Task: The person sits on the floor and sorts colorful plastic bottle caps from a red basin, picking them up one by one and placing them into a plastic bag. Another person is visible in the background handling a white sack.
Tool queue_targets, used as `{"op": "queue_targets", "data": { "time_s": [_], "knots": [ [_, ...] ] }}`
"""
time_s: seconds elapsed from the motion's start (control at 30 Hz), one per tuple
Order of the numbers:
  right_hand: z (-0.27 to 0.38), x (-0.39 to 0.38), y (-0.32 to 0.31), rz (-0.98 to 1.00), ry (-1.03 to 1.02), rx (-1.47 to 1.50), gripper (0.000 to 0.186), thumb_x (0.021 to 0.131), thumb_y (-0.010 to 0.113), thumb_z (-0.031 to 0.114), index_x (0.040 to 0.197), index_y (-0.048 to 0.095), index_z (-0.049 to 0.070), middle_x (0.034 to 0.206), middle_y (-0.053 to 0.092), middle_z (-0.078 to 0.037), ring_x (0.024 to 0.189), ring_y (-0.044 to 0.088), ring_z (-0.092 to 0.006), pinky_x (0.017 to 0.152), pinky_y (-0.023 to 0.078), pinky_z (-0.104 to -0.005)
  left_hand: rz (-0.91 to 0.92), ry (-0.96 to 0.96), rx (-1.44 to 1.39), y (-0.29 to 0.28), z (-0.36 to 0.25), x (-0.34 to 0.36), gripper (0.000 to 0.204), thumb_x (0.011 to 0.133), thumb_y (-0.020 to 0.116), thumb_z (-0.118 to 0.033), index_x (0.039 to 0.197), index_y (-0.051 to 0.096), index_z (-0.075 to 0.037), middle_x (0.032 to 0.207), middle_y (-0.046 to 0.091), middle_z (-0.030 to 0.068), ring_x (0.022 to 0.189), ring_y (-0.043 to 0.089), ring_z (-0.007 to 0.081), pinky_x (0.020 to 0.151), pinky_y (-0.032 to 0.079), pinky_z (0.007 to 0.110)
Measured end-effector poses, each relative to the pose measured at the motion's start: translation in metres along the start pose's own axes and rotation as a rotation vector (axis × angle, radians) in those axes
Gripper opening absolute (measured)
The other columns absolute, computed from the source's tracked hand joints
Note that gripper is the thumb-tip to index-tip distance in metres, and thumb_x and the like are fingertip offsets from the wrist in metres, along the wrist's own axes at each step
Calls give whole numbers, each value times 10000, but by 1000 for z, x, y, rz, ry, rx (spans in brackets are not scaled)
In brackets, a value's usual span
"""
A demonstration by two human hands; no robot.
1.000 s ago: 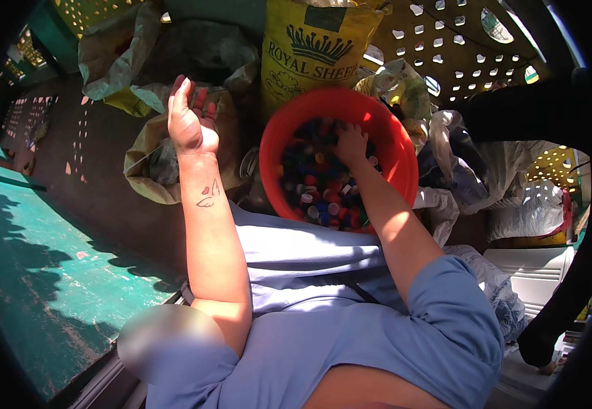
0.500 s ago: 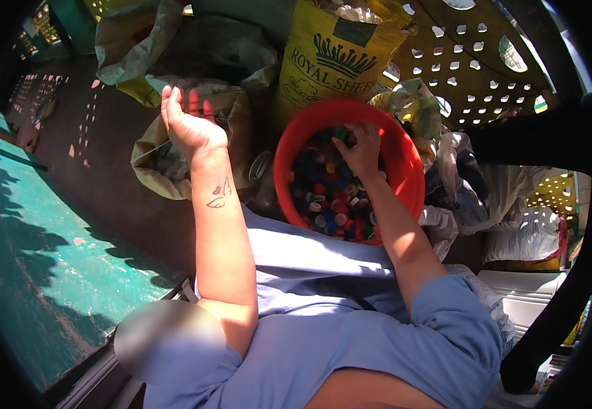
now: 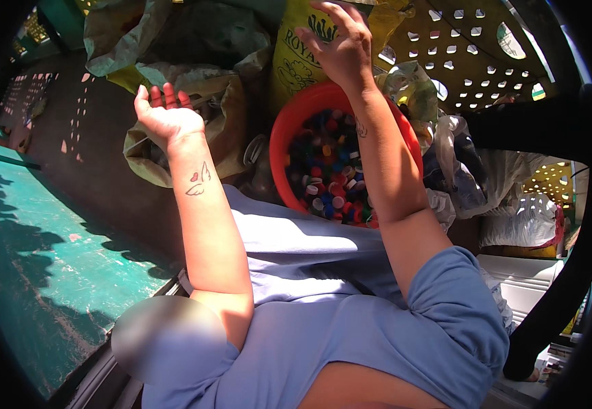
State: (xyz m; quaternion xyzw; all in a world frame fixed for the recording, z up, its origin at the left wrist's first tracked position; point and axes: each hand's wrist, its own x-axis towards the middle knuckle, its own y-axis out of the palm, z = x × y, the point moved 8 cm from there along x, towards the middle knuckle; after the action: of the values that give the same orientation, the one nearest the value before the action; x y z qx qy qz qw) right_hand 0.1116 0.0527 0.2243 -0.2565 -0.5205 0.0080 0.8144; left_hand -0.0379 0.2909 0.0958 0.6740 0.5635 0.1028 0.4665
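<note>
A red basin (image 3: 280, 153) in front of me holds many loose bottle caps (image 3: 327, 184) of mixed colours. My right hand (image 3: 342, 44) is raised past the basin's far rim, in front of a yellow printed sack (image 3: 293, 71). Its fingers are spread, and nothing shows in them. To the left, my left hand (image 3: 171, 117) hovers palm up over the edge of a beige sack (image 3: 231, 123) with a rolled rim. The fingers are apart and curve upward; I see no object in the palm.
Behind the beige sack stands a larger greyish sack (image 3: 204, 48). Filled plastic bags (image 3: 456, 163) crowd the basin's right side. A yellow perforated panel (image 3: 460, 58) rises at the back right. A clear jar-like container (image 3: 258, 150) lies between sack and basin. A green surface (image 3: 57, 266) is at left.
My right hand has lifted out of the caps and moved up and away, over the yellow sack; its fingers have spread. My left hand has shifted slightly left and down, still palm up.
</note>
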Motion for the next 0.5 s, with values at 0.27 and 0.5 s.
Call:
{"op": "queue_targets", "data": {
  "time_s": [0.27, 0.5],
  "knots": [
    [-124, -245, -3, 1056, 295, -454, 301, 696, 718, 299, 963, 692, 162, 1117, 560, -67, 1130, 485, -293, 914, 418, -490, 53, -33, 16, 0, -2, 5, 368, 775, 645, -318, 1041, 498, -109, 1010, 487, 3, 881, 534, 161, 763, 383, 348],
    [-135, -280, -4, 1108, 368, -569, 368, 698, 695, 368, 1004, 658, 166, 1158, 514, -99, 1158, 460, -300, 905, 415, -499, 98, -34, 41, 8, 6, -6, 385, 768, 651, -326, 1052, 501, -112, 1015, 483, 6, 939, 507, 184, 807, 364, 367]
  ]
}}
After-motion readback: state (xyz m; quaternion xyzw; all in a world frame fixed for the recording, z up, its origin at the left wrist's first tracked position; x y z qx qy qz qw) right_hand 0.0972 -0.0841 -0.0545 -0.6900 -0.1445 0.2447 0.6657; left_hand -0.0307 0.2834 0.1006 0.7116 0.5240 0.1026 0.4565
